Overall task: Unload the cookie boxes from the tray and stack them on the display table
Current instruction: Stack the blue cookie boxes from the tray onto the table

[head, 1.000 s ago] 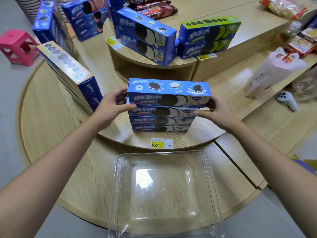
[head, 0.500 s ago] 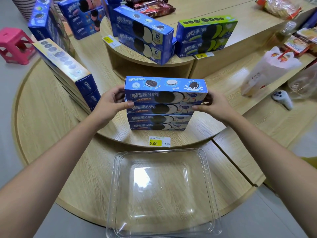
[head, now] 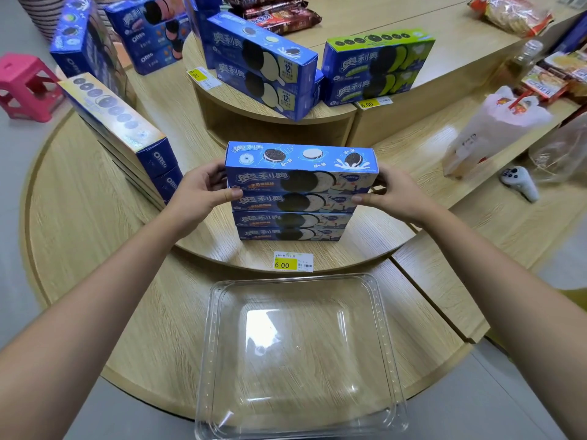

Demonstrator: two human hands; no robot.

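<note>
Both hands clamp the ends of the top cookie box (head: pixel 301 168), which sits on a stack of cookie boxes (head: pixel 290 222) (three more beneath it, all blue, fronts facing the camera) on the middle tier of the round wooden desk (head: pixel 82 223). The left hand (head: pixel 203 190) wraps the box's left end: its grip is closed on the cardboard, thumb pressed along the front lower edge, the other fingers curled behind. The right hand (head: pixel 386 192) mirrors it on the right end, thumb on the front near the seam with the box below, fingers hidden behind the end flap. The top box lies level and overhangs the lower ones slightly.

The clear plastic tray (head: pixel 386 325) rests on the lowest tier, just in front of the stack, with nothing in it. A yellow price tag (head: pixel 293 262) reading 6.00 is stuck to the tier edge between tray and stack. Another pile of blue boxes (head: pixel 127 134) stands to the left of the stack, near the left hand.
</note>
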